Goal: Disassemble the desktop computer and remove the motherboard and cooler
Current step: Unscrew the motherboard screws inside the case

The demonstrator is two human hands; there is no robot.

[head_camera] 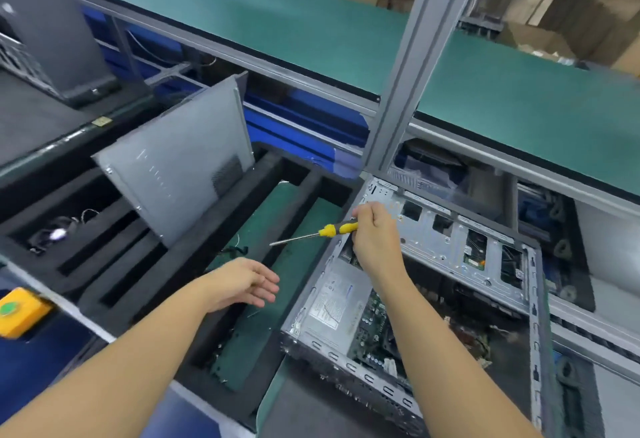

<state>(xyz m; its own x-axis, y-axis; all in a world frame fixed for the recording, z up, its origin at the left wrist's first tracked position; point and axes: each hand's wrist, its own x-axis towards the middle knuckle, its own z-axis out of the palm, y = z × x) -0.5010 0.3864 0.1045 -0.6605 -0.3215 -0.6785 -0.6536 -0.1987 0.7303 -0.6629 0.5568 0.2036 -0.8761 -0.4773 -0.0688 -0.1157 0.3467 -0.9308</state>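
Status: early stage, case opened, nothing of the main parts out yet.

- The computer case (pixel 433 247) lies on its side on the worktop (pixel 304 413), open side up.
- Side panel (pixel 180 167) is off. It stands tilted in a slot of the black foam tray (pixel 104 285), well apart from the case.
- Power supply (pixel 329 299) sits in the near left corner of the case, label up, not yet removed.
- Motherboard (pixel 372 319) is in the floor of the case, just beside the power supply. Only a strip of green board shows, since my right forearm crosses over it.
- Cooler: I cannot make it out. That part of the interior is dark and partly hidden.

Hands:
- My right hand (pixel 372 229) is clenched round the handle of the yellow and black screwdriver (pixel 325 231). It is above the far left corner of the case, with the shaft pointing left over the tray and its tip on no screw.
- My left hand (pixel 242 283) is released, fingers relaxed. It hovers over the tray, touching nothing.

Left to do, as I judge it: free the cables, undo the board screws, then lift out the cooler and motherboard. The power supply may have to come out first.
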